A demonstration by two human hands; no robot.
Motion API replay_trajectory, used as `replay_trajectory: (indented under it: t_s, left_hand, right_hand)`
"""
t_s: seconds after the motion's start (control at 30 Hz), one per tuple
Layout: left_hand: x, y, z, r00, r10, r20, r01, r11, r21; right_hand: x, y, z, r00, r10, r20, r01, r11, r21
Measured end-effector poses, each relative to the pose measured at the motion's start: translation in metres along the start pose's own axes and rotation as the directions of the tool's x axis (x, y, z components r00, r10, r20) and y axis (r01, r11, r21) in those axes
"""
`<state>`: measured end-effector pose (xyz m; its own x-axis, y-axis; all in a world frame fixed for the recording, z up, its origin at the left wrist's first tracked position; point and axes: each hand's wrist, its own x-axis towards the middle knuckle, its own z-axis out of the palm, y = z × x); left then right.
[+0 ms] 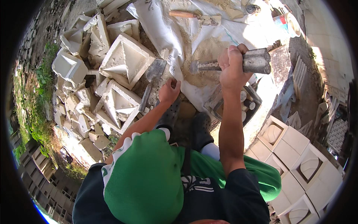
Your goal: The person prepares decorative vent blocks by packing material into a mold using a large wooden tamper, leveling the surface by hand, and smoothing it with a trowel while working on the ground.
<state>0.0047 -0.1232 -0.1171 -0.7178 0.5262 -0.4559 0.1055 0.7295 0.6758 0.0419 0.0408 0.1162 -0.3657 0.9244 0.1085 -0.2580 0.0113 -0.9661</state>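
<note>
My right hand [232, 67] is raised and shut around a grey metal hammer [257, 61], whose shaft pokes out to the left over a pile of sand [203, 46]. The sand lies on a white sack sheet [160, 30]. My left hand [169, 90] reaches down to the near edge of that sheet, fingers curled at it; whether it pinches the sheet I cannot tell. A flat grey trowel [153, 74] lies just left of this hand. My feet in black clogs [201, 128] stand below both hands.
Broken white moulded blocks [125, 61] are heaped at the left. A dark metal mould frame [249, 100] with pale lumps in it sits under my right forearm. Whole white cast blocks [298, 149] are stacked at the lower right. A wooden-handled trowel [184, 14] lies at the top.
</note>
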Motion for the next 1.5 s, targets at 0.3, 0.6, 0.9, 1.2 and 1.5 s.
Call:
replay_trajectory:
  t_s: [0.3,0.6,0.9,1.2,1.5]
  left_hand:
    - [0.002,-0.005,0.006,0.996,0.053,-0.066,-0.054,0.999,-0.009]
    - [-0.012,-0.011,-0.015,0.981,0.153,-0.123,-0.183,0.937,-0.296]
    - [-0.008,0.042,-0.082,0.911,0.4,-0.101,-0.413,0.883,-0.224]
    - [-0.011,0.159,-0.231,0.655,0.748,-0.108,-0.738,0.664,0.121]
    - [-0.033,0.177,-0.296,0.56,0.823,0.098,-0.703,0.409,0.581]
  right_hand:
    - [-0.019,0.073,-0.004,0.959,-0.262,0.107,0.278,0.945,-0.175]
    - [-0.019,-0.027,-0.013,0.984,-0.069,0.161,0.061,0.997,0.054]
    - [-0.023,0.074,-0.035,0.999,-0.029,0.041,0.034,0.988,-0.151]
    - [-0.035,0.06,-0.03,1.0,-0.006,-0.027,-0.002,0.953,-0.303]
    - [-0.051,-0.022,-0.054,0.996,-0.058,-0.067,0.062,0.996,0.057]
